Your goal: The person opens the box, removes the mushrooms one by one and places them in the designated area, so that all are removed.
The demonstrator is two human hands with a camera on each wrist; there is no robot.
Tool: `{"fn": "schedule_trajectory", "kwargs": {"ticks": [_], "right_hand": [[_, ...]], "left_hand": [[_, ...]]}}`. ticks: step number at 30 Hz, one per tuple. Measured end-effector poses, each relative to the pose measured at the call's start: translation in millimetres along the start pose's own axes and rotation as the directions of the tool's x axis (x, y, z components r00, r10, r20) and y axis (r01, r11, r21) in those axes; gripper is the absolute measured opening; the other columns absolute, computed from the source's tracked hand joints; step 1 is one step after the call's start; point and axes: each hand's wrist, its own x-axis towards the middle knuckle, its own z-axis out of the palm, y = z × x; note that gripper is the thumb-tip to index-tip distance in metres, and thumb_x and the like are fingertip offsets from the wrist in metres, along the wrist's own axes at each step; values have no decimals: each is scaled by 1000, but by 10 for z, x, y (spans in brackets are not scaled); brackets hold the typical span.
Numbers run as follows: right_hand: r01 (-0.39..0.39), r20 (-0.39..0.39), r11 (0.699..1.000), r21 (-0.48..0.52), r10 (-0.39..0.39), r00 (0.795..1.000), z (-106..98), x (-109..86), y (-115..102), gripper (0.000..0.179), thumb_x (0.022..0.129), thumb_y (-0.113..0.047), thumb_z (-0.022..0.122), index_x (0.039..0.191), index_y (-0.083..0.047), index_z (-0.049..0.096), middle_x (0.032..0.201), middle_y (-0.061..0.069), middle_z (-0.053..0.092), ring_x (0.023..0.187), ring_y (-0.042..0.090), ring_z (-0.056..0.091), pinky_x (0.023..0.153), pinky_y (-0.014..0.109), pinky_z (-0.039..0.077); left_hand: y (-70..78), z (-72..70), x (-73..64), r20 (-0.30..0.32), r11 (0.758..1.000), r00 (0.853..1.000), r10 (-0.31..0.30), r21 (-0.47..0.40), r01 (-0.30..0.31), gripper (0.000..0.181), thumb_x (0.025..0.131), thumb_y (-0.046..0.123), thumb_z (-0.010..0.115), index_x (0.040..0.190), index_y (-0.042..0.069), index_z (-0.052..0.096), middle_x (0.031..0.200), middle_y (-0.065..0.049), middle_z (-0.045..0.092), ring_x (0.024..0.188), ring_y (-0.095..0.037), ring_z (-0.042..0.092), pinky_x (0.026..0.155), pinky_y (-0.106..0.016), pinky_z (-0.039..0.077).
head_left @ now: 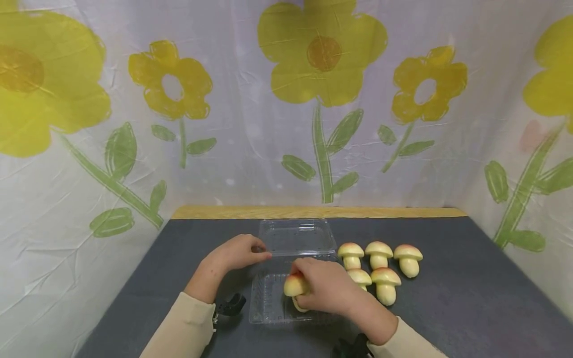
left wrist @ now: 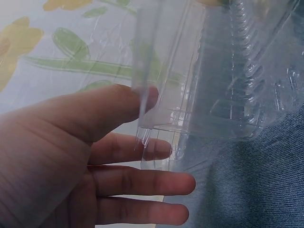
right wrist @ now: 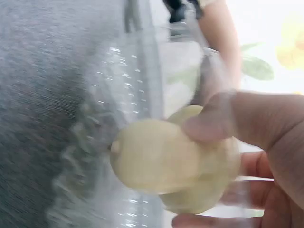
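My right hand (head_left: 329, 288) grips a cream toy mushroom (head_left: 295, 285) with a reddish-tinged cap, over the tray half of a clear plastic clamshell box (head_left: 264, 303). In the right wrist view the mushroom (right wrist: 154, 154) appears blurred, its stem pointing toward the tray, thumb on one side and fingers behind. My left hand (head_left: 237, 252) is at the box's left side, near the fold between tray and raised lid (head_left: 297, 237). In the left wrist view its fingers (left wrist: 147, 183) are fairly straight, and thumb and forefinger stand apart at the plastic edge.
To the right of the box stand several more toy mushrooms (head_left: 379, 253) in two rows on the dark tabletop (head_left: 447, 308). A wooden strip (head_left: 250, 212) runs along the back edge. Behind it hangs a pale curtain (head_left: 241, 149) with yellow flowers.
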Motion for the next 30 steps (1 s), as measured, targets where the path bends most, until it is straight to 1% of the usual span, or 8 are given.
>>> {"fn": "schedule_trajectory", "kwargs": {"ticks": [2,6,11,15,18,22,28,30], "right_hand": [[-22,8,999,45,22,1000,-80,-21,16,41,81,-25,78,119,-16,66,95,-10,57,62,7,49,51,28,43],[-59,20,995,80,57,998,-261,-82,68,50,82,-23,75,129,-11,66,108,-4,58,67,9,52,55,31,46],[-63,49,983,173,55,997,-461,-167,172,50,82,-15,74,132,-11,64,118,-1,58,79,12,56,66,36,50],[-61,82,964,259,41,996,-568,-225,269,51,85,-11,75,136,-12,63,123,2,56,91,17,57,74,40,51],[-79,110,946,315,46,993,-623,-249,321,52,88,-11,76,138,-10,60,125,4,57,98,20,58,80,43,52],[-111,136,906,409,60,989,-676,-276,373,50,90,-12,75,137,-6,57,125,5,58,103,23,60,85,45,52],[-72,83,872,485,36,996,-695,-365,444,46,91,-11,74,132,-7,57,130,8,54,104,27,61,93,47,53],[-57,69,862,504,25,997,-693,-407,469,45,91,-10,74,133,-8,56,131,9,52,104,27,60,92,46,53]], "left_hand": [[4,-3,1,0,1000,1000,-1,5,1,34,98,38,72,119,12,77,113,-1,73,97,-18,69,83,-43,59],[2,-3,7,0,1000,1000,7,11,-7,33,99,37,72,119,12,77,112,-2,73,95,-18,70,82,-43,60],[6,-4,1,-5,1000,1000,-2,5,2,32,99,36,72,119,12,77,112,-1,73,95,-18,69,82,-44,59],[-2,10,4,-4,1000,1000,-13,0,13,33,98,37,72,120,13,77,113,0,73,96,-17,69,84,-44,59],[-20,17,0,-4,1000,1000,-20,-8,20,33,98,38,72,120,13,77,113,1,73,97,-16,69,85,-43,59],[-26,12,-3,-6,1000,1000,-20,-20,20,33,97,38,73,119,13,77,112,1,73,96,-16,69,84,-43,59],[-10,6,-2,-4,1000,1000,-2,-29,2,34,98,36,73,121,12,76,113,0,73,96,-16,69,85,-43,59],[-18,14,-12,-6,1000,1000,-9,-29,9,34,98,37,73,121,12,76,113,0,73,95,-15,69,84,-43,59]]}}
